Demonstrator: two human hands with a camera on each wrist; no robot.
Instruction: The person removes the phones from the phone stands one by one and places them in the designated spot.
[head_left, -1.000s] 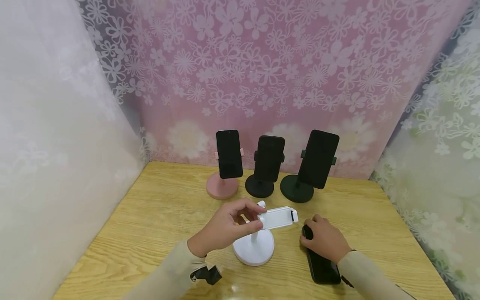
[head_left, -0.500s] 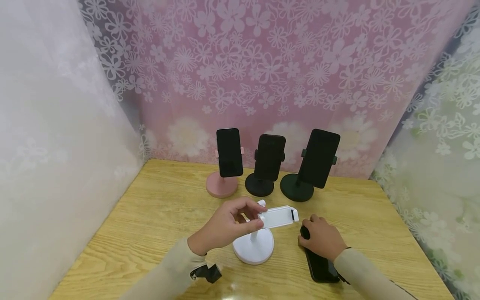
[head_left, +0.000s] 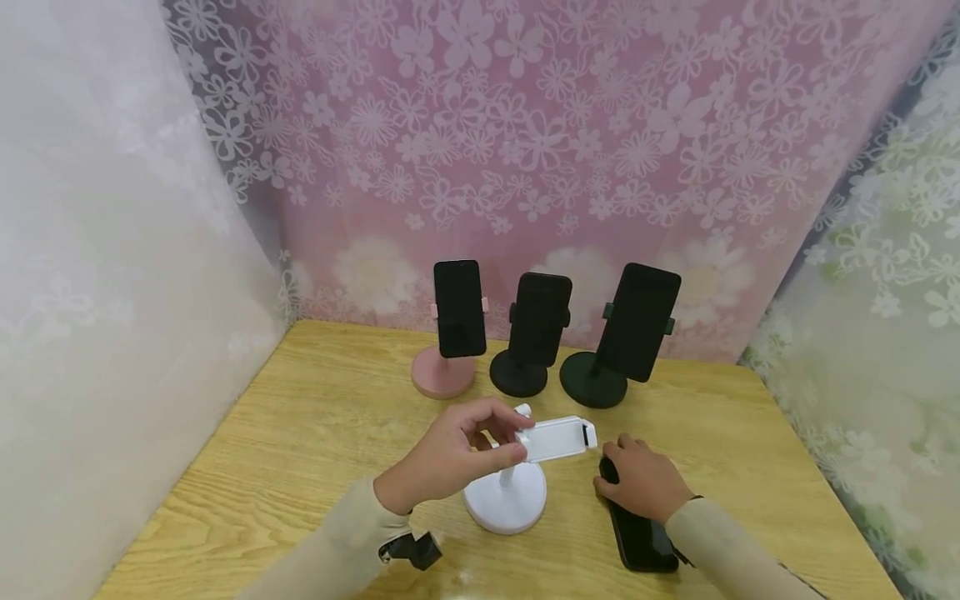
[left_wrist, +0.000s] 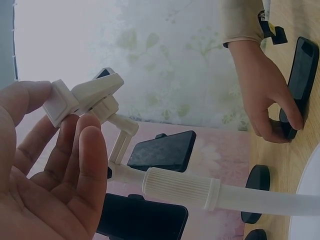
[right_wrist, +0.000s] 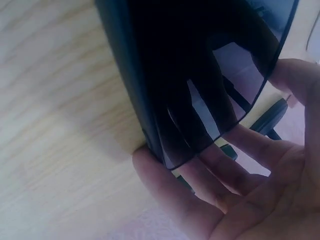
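Note:
A white phone stand stands upright in front of the person, its round base on the table. My left hand pinches the near-left end of its holder plate between thumb and fingers. In the left wrist view, the thumb and fingertips meet at the holder's end piece, and the ribbed post runs below. To the right, a black phone lies screen up on the table. My right hand grips its far end, fingers spread round the edges; in the right wrist view they curl at the glossy phone.
Behind stand a pink stand, a black stand and a dark green stand, each holding an upright dark phone. A floral curtain hangs at the wooden table's back edge; pale curtains flank both sides.
My right hand has shifted very slightly left with the phone's far end. The left hand keeps its pinch on the white phone stand's holder, almost unmoved.

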